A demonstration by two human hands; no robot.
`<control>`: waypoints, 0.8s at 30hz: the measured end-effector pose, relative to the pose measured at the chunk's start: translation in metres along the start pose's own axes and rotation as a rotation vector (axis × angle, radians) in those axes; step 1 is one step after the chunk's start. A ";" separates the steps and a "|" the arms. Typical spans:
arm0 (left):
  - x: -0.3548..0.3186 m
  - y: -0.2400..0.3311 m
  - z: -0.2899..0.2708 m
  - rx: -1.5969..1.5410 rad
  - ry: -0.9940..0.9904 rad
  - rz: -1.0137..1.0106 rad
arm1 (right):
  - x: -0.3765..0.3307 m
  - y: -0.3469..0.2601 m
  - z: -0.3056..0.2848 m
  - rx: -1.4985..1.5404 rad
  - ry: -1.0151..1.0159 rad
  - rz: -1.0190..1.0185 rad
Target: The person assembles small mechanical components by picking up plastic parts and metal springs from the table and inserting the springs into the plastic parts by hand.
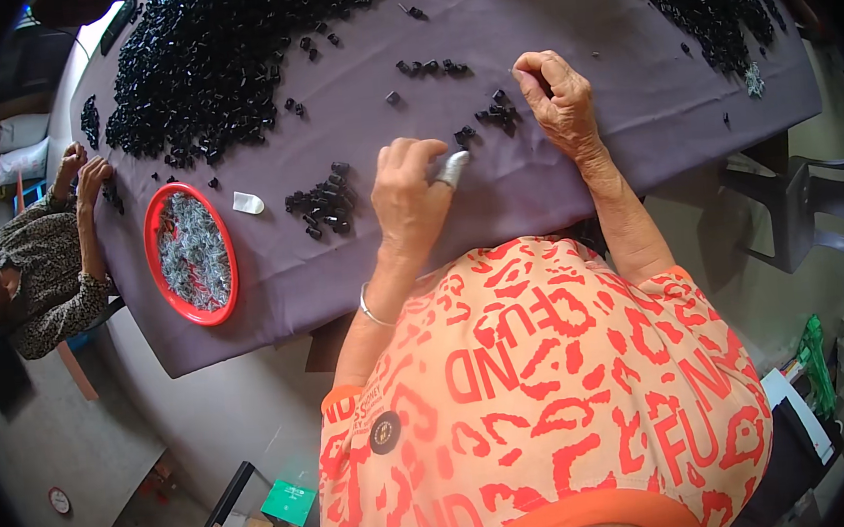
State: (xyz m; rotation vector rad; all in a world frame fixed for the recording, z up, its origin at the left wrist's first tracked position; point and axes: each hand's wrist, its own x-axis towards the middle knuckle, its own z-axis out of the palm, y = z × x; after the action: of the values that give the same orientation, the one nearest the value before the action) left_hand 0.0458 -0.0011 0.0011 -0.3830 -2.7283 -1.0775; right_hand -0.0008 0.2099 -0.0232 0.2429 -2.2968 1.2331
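Observation:
My left hand (410, 196) is over the near part of the cloth, its fingers curled and a white wrap (452, 168) on the thumb. A small black plastic piece (464, 137) is right by its fingertips; whether they grip it I cannot tell. My right hand (561, 106) is raised to the right, thumb and index finger drawn together in a pinch. Anything in that pinch is too small to make out. Beside it lies a small cluster of black pieces (497, 114), with a short row of black pieces (432, 67) farther off. Another cluster of black pieces (322, 204) is left of my left hand.
A red oval basket (152, 249) holds many small silvery metal parts, beside a white scrap (248, 203). Large black heaps (195, 73) (695, 4) cover the far left and far right of the table (359, 118). Another person's hands (83, 178) work at the left edge. A grey chair (798, 205) stands right.

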 end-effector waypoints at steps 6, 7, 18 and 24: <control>0.001 0.006 0.013 0.103 -0.013 0.017 | 0.000 0.000 -0.001 0.003 -0.014 0.014; 0.001 0.007 0.012 0.094 -0.011 0.015 | -0.001 0.001 -0.001 0.006 -0.007 0.002; 0.004 0.000 0.001 0.094 -0.013 0.113 | 0.000 -0.001 -0.003 0.037 -0.007 0.055; 0.000 -0.013 -0.009 -0.058 -0.016 -0.088 | -0.003 0.006 0.001 0.084 -0.008 0.067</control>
State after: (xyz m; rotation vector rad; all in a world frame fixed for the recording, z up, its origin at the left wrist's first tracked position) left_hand 0.0422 -0.0164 -0.0014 -0.2838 -2.7559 -1.1821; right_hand -0.0010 0.2126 -0.0292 0.2025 -2.2794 1.3668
